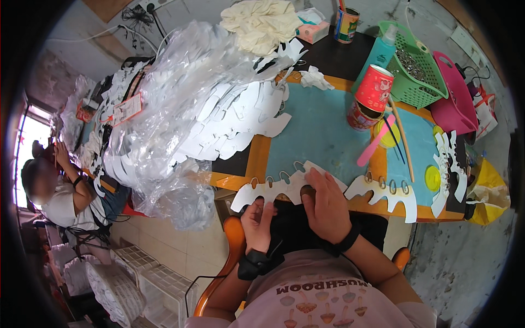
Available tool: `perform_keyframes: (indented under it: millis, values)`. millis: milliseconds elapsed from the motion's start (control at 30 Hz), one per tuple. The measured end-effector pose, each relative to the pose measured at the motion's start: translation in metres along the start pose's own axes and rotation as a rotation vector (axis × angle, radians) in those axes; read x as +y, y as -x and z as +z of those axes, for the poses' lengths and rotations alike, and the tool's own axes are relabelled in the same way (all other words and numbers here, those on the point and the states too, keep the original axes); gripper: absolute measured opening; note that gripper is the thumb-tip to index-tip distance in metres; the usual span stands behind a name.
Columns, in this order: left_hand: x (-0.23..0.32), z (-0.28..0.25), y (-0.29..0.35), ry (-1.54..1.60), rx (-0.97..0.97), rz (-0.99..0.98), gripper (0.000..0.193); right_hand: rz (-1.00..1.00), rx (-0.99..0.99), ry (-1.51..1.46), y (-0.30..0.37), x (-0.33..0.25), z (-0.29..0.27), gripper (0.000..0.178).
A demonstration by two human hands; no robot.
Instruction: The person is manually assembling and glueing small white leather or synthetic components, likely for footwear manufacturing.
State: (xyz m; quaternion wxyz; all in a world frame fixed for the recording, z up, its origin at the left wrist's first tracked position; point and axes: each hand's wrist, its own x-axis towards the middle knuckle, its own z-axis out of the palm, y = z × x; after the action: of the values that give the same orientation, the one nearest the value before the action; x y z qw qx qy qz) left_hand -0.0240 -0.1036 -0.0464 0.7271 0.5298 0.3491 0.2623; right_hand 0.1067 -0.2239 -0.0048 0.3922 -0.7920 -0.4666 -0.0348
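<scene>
A white scalloped cut-out strip [273, 189] lies along the table's front edge, with several small wire loops [284, 176] standing at its far edge. My left hand [257, 223] is closed at the strip's near edge, thumb and fingers pinching it toward its left end. Over the strip's right part lies my right hand [326, 208], fingers bent across the top and thumb at the near edge, gripping it. Right beside it rests a second white scalloped strip [403, 198], also with several wire loops.
A large pile of white cut-outs [229, 117] and crumpled clear plastic [164, 109] covers the left. On the right stand a red can [374, 87], pink spatula [375, 143], teal spray bottle [381, 54], green basket [432, 87] and magenta basket [455, 104]. Another person [76, 197] sits far left.
</scene>
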Motion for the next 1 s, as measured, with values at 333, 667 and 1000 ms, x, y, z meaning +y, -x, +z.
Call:
perform_keyframes:
  millis: [333, 667, 1000]
  values:
    - [0.000, 0.006, -0.005, 0.106, 0.077, -0.006, 0.006, 0.071, -0.038, 0.039, -0.001, -0.015, -0.002, 0.059]
    - [-0.004, 0.003, -0.003, 0.121, 0.074, -0.036, 0.008, -0.086, -0.284, 0.055, -0.009, -0.014, 0.006, 0.051]
    - [-0.004, 0.001, -0.002, 0.092, 0.028, -0.001, 0.013, -0.218, -0.318, 0.236, -0.012, -0.023, 0.019, 0.062]
